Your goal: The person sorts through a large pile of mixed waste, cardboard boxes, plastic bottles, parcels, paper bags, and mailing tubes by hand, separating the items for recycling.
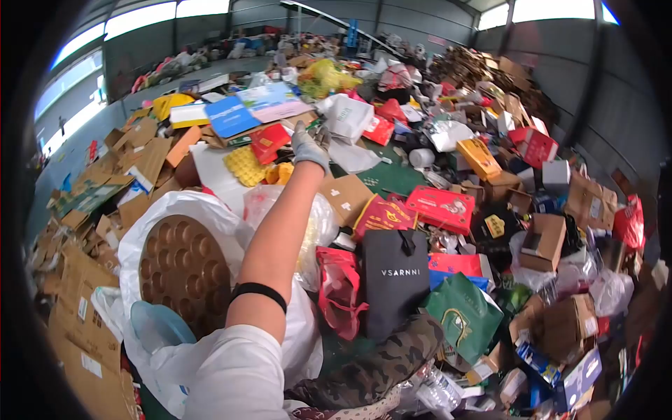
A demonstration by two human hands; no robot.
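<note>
My left hand [310,147], in a pale work glove, reaches out over the heap with its fingers apart. No object shows in its grasp. Just right of the fingers is a white bag with small green print [348,117]; a red packet [269,143] lies to the left. A yellow egg-tray-like piece [245,165] sits below that packet. Beneath my forearm stands a large white sack [133,241], with a brown moulded tray with round hollows [183,262] and a light blue plastic piece [159,323] inside. My right hand is out of view.
By my camouflage-covered leg [378,360] stand a black paper bag [395,280], a pink-red bag [339,290] and a green bag [463,315]. Flattened cardboard [80,308] piles up on the left. Mixed boxes and plastic spread right. A person [61,126] is far off.
</note>
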